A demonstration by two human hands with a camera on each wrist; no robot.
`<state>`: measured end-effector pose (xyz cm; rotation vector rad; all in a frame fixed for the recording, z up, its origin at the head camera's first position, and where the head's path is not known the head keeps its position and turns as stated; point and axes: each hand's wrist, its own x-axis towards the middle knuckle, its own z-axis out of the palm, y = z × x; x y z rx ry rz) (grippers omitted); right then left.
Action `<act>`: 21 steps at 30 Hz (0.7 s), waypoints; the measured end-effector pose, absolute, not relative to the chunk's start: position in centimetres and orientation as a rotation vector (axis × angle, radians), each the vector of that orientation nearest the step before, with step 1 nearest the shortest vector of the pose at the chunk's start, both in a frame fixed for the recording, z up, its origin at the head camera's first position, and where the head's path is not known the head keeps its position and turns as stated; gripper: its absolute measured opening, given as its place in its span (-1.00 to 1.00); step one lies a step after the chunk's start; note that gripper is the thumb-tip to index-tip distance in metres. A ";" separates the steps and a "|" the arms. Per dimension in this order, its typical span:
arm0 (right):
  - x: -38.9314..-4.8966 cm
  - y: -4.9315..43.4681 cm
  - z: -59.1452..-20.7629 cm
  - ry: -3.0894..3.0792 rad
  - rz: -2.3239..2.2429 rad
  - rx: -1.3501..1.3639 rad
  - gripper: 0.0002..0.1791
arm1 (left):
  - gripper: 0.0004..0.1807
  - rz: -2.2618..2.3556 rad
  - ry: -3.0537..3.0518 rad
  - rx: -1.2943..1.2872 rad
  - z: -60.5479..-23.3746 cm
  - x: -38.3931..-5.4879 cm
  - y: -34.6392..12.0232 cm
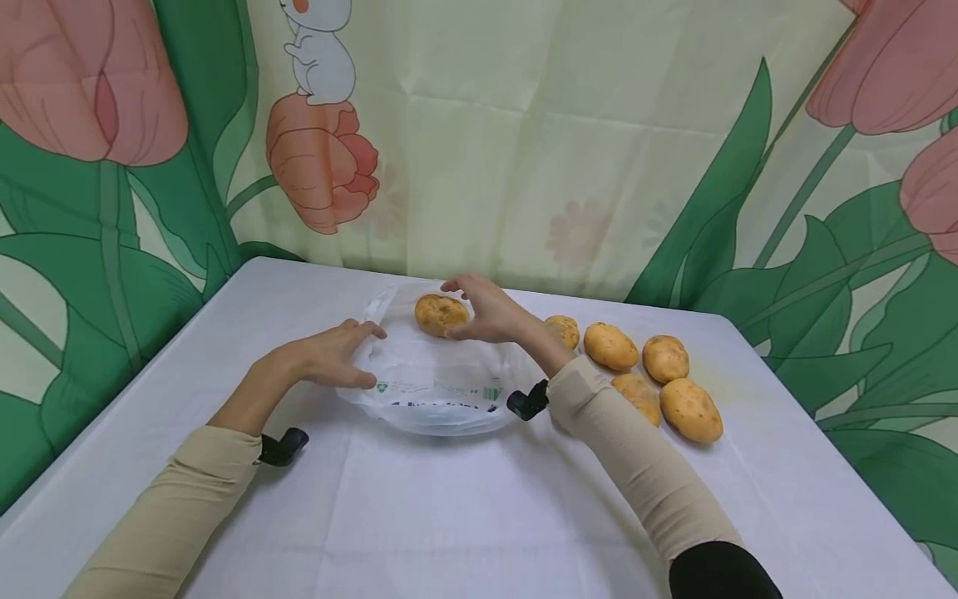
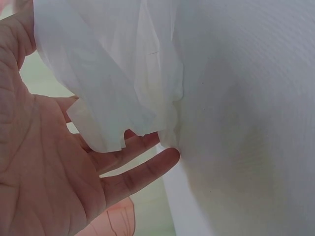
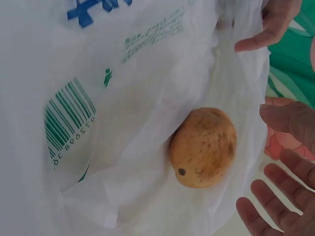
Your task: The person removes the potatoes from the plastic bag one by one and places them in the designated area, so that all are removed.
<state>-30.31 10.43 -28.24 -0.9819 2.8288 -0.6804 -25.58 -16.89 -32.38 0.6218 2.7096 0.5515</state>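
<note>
A thin white plastic bag (image 1: 449, 366) with green and blue print lies on the table, its mouth spread. One potato (image 1: 440, 315) sits in the bag's opening; the right wrist view shows this potato (image 3: 204, 147) with a dark spot on its skin. My right hand (image 1: 486, 314) is just to its right, fingers spread and apart from it in the right wrist view. At the bag's left edge is my left hand (image 1: 335, 355), thumb and fingers spread. The left wrist view shows the bag's loose edge (image 2: 106, 128) overlapping the extended fingers.
Several loose potatoes (image 1: 611, 346) lie on the table right of the bag, some partly behind the right forearm. White cloth (image 1: 419, 516) covers the table. A curtain (image 1: 524, 166) printed with tulips hangs behind the far edge.
</note>
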 end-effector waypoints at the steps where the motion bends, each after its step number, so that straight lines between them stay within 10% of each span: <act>1: -30.5 10.4 -28.3 2.826 -0.665 -0.994 -0.24 | -0.18 0.552 2.709 0.621 -32.3 -25.6 -16.9; 21: -32.5 9.2 -28.9 2.799 -0.411 -1.058 -0.31 | -0.17 0.549 2.701 0.618 -32.3 -25.5 -16.8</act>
